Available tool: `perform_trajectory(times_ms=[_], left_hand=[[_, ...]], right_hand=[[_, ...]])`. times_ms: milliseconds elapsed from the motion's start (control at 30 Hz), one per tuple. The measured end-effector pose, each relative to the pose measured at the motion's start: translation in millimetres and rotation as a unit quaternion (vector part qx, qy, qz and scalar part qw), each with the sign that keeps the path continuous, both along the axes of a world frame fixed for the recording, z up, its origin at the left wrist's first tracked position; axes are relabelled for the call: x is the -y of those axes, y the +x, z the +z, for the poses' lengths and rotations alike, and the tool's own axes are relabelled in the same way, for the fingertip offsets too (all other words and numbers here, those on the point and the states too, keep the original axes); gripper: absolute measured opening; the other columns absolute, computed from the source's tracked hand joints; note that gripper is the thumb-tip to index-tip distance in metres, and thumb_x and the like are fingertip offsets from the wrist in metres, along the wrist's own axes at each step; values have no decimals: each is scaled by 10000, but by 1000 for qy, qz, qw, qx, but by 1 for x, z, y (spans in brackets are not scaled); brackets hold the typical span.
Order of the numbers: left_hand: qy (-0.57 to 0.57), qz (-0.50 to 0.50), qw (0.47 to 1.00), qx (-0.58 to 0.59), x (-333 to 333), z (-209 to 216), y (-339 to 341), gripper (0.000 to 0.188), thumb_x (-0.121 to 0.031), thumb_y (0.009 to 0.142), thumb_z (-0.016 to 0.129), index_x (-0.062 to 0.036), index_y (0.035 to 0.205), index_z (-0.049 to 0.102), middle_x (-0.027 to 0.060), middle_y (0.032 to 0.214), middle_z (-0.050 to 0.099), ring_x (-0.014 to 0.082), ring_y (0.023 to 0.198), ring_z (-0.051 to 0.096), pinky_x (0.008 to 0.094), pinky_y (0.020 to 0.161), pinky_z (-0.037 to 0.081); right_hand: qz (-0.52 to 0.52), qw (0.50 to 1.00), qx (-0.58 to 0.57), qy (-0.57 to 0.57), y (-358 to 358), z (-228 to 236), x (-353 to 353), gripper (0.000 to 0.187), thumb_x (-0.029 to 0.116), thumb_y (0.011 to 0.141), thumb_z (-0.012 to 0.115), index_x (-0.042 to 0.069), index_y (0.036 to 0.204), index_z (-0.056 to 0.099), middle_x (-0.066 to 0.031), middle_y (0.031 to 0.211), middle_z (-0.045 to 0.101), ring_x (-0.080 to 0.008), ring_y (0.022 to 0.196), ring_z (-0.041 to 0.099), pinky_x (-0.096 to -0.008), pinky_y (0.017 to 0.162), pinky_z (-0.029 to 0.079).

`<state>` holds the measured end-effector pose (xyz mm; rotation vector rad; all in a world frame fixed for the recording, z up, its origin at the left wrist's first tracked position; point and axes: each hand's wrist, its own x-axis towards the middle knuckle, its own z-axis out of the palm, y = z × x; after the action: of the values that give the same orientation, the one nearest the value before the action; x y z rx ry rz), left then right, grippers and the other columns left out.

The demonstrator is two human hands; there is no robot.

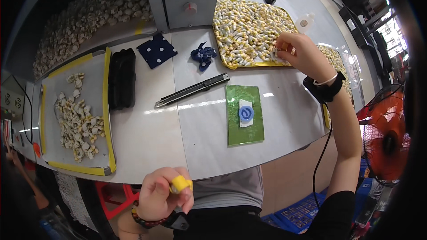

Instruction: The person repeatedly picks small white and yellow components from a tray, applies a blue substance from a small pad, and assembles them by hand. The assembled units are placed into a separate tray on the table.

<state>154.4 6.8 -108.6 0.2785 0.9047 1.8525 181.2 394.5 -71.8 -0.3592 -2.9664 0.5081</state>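
My right hand (299, 50) reaches over the near right corner of a yellow-edged tray (240, 67) heaped with small elongated white-and-yellow pieces (247, 29). Its thumb and fingers pinch at one of these pieces by the rim. In front of my body, below the table's front edge, my left hand (165, 191) is raised with its fingers curled together. A yellow band or wrap (181, 184) shows at those fingers; whatever they hold is too small to name. Between the hands lies a green rectangular pad (245, 135) bearing a white patch and a blue ring-shaped piece (246, 114).
A box cutter (193, 90), a crumpled dark cloth (203, 56) and a dotted cloth (156, 51) lie mid-table. At left are a black case (122, 79) and a yellow-taped tray (109, 120) of whitish pieces. A white bottle (304, 22) stands beyond my right hand; an orange fan (389, 140) is at right.
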Motion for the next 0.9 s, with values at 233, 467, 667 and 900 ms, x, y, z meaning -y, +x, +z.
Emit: perform_trajectory(times_ms=[233, 467, 667, 900], left_hand=[[93, 20, 979, 182, -8, -16, 12, 458, -470, 941, 373, -34, 827, 453, 55, 702, 385, 117, 583, 340, 255, 501, 365], [90, -2, 993, 70, -12, -7, 15, 419, -407, 879, 552, -8, 958, 453, 62, 748, 459, 114, 605, 433, 307, 596, 468], [72, -14, 994, 78, -10, -9, 12, 491, -361, 768, 708, 23, 992, 499, 83, 784, 556, 141, 665, 564, 354, 705, 538], [136, 12, 985, 101, -12, -24, 10, 465, -275, 717, 769, 60, 974, 576, 111, 808, 605, 203, 759, 623, 364, 737, 538]], right_hand=[[-38, 998, 21, -39, 12, 0, 3, 124, 64, 745, 667, -19, 756, 576, -135, 681, 602, -241, 621, 576, -319, 604, 455], [-22, 999, -10, 36, 9, -8, 1, 102, 78, 776, 628, -9, 784, 575, -141, 710, 612, -268, 640, 583, -326, 624, 464], [-21, 992, -75, 102, 18, -14, 7, 89, 81, 820, 558, -1, 853, 545, -146, 761, 614, -306, 668, 591, -332, 622, 469], [99, 988, -82, -80, 38, 26, 91, 140, -23, 749, 628, 16, 881, 601, -88, 747, 602, -205, 611, 577, -299, 556, 460]])
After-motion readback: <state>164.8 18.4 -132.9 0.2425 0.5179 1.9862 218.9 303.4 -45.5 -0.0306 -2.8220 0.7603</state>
